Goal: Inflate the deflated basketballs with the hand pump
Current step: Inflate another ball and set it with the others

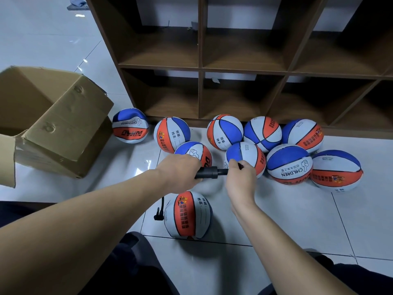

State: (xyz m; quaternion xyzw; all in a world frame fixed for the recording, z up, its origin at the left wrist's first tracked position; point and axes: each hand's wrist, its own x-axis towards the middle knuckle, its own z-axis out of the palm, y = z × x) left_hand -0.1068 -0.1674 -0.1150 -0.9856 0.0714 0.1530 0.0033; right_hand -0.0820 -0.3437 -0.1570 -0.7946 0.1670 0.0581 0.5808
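Observation:
A black hand pump lies level between my hands above the floor. My left hand grips its barrel, and my right hand grips the handle end, with the rod mostly pushed in. A thin black hose hangs from the pump to a red, white and blue basketball on the tiles below my hands. Several more balls of the same colours lie on the floor in front of the shelf, and one dented ball sits apart at the left.
A dark wooden shelf unit with open compartments stands right behind the balls. An open cardboard box sits at the left on the white tiled floor. My knees in dark trousers frame the bottom edge.

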